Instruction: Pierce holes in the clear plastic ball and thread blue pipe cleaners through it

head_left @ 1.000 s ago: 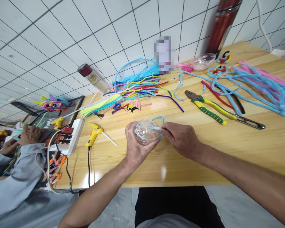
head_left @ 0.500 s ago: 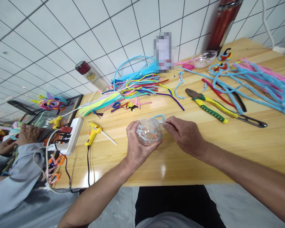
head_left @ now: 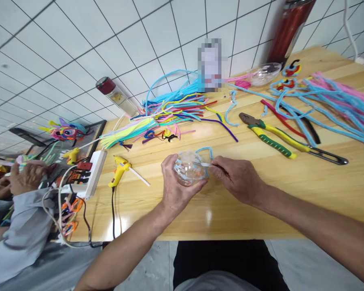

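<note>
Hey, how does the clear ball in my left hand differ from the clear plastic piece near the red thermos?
The clear ball is held in the left hand; the clear plastic piece sits on the table, untouched. The clear ball shows light-blue bits; on the clear plastic piece I can make out none. Both are see-through.

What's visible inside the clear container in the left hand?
Through the wall of the clear container, pale-blue bits show; whether all lie inside is unclear. The left hand wraps its left side, so anything behind that hand is hidden.
</note>
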`<state>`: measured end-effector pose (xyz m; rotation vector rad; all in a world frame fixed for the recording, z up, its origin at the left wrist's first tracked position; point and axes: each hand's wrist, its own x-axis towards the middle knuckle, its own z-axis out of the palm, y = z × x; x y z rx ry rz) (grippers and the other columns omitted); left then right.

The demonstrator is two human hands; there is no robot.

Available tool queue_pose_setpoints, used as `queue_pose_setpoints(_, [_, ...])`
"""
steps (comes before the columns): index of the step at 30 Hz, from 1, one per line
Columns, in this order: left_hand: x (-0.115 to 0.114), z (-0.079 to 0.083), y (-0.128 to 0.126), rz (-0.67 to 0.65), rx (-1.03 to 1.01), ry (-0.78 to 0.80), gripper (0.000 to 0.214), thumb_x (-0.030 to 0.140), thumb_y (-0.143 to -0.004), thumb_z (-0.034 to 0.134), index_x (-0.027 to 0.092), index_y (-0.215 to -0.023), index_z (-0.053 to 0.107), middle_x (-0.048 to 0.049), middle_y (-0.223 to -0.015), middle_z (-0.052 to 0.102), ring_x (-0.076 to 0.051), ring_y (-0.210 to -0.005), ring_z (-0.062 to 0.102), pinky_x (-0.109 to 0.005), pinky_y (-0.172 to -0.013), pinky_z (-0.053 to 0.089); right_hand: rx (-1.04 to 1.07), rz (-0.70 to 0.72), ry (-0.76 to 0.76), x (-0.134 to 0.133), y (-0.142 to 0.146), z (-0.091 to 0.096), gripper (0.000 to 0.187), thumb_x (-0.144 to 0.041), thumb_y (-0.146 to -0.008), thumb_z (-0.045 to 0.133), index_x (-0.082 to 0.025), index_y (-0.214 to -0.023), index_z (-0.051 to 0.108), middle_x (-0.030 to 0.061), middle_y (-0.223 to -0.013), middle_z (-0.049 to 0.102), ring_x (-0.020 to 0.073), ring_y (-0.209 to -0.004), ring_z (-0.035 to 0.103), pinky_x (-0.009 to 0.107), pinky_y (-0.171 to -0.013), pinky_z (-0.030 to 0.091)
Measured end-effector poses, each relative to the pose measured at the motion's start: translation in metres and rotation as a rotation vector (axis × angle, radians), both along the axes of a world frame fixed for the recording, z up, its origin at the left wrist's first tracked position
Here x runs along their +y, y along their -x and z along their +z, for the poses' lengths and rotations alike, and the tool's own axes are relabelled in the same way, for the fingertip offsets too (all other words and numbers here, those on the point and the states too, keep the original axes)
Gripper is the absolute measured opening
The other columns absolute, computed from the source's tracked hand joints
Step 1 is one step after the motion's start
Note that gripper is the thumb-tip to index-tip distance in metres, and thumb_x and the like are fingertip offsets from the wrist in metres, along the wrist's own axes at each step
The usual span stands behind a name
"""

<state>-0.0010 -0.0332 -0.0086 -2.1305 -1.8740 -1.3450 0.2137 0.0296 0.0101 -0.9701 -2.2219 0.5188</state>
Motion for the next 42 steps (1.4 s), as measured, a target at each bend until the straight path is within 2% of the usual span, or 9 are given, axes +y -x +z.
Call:
queue_pose_setpoints(22, [0.001,0.001,-0.001,0.03,0.099,-0.053,0.102,0.051,-0.069,0.092,0.022,-0.148,0.036,-0.0138,-0.134,0.051,-0.033,-0.129,0.054,-0.052,-0.109,0.05,-0.03,-0.063,-0.06,-0.003,0.009,0.001,0.035,-0.036,-0.107,0.044,-0.019,-0.086,0.066,0.0029,-0.073,0.072,0.0145,-0.064,0.062,0.027,-0.061,0.031])
queue_pose_setpoints(28, [-0.003,0.002,-0.005,-0.048,0.124,-0.051,0.105,0.049,-0.066,0.094,0.022,-0.149,0.035,-0.0151,-0.137,0.05,-0.034,-0.132,0.053,-0.054,-0.111,0.05,-0.006,-0.129,0.0,0.007,0.009,0.006,0.034,-0.04,-0.106,0.045,-0.02,-0.088,0.065,0.0039,-0.076,0.073,0.0155,-0.064,0.062,0.028,-0.06,0.03])
queue_pose_setpoints(32, [-0.002,0.001,-0.005,-0.02,0.063,-0.039,0.105,0.049,-0.066,0.094,0.023,-0.149,0.035,-0.0145,-0.137,0.05,-0.033,-0.131,0.053,-0.053,-0.11,0.051,0.088,-0.115,0.072,0.008,-0.002,0.01,0.034,-0.042,-0.107,0.044,-0.02,-0.09,0.064,0.0016,-0.075,0.071,0.0142,-0.062,0.061,0.026,-0.062,0.034])
queue_pose_setpoints(37, [0.0,-0.001,-0.002,0.004,0.027,-0.027,0.107,0.053,-0.066,0.094,0.024,-0.149,0.035,-0.0138,-0.137,0.049,-0.033,-0.132,0.052,-0.053,-0.111,0.049,0.018,-0.027,0.107,0.002,-0.005,0.008,0.033,-0.04,-0.106,0.044,-0.021,-0.088,0.063,0.0008,-0.072,0.07,0.0151,-0.063,0.062,0.026,-0.061,0.034])
queue_pose_setpoints(42, [0.0,-0.002,-0.002,0.007,0.02,-0.024,0.106,0.055,-0.066,0.093,0.024,-0.149,0.036,-0.0139,-0.138,0.049,-0.033,-0.133,0.052,-0.053,-0.111,0.049,-0.014,0.0,0.101,0.0,0.001,0.004,0.034,-0.04,-0.106,0.043,-0.021,-0.087,0.064,0.0014,-0.071,0.07,0.0155,-0.063,0.061,0.027,-0.06,0.034])
